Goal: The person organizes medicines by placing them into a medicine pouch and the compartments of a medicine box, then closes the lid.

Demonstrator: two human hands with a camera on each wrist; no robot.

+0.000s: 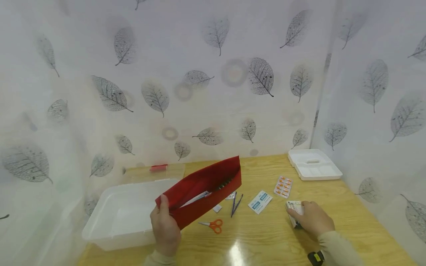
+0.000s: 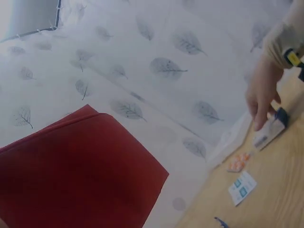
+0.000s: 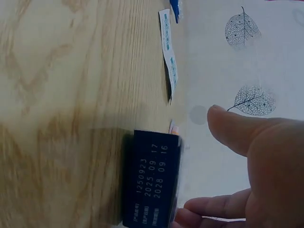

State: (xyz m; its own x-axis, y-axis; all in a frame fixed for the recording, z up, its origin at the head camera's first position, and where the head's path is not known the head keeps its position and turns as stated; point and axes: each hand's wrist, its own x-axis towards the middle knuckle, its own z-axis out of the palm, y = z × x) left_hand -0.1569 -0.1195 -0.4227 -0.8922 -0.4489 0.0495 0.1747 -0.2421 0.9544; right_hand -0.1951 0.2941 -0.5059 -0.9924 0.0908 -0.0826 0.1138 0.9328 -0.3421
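Observation:
My left hand grips the near left end of a red fabric pouch, thumb at its rim. The pouch is tilted above the table, its mouth gaping, with white packets and a silvery strip inside. In the left wrist view the red pouch fills the lower left. At the right, my right hand is at a small white box on the table. The right wrist view shows the box's dark, date-printed end, with the thumb spread away from it and the fingertips close beside it.
Orange-handled scissors, purple tweezers, a white-blue packet and an orange capsule blister pack lie mid-table. A translucent bin stands left; a white tray sits back right. A leaf-print curtain surrounds the table.

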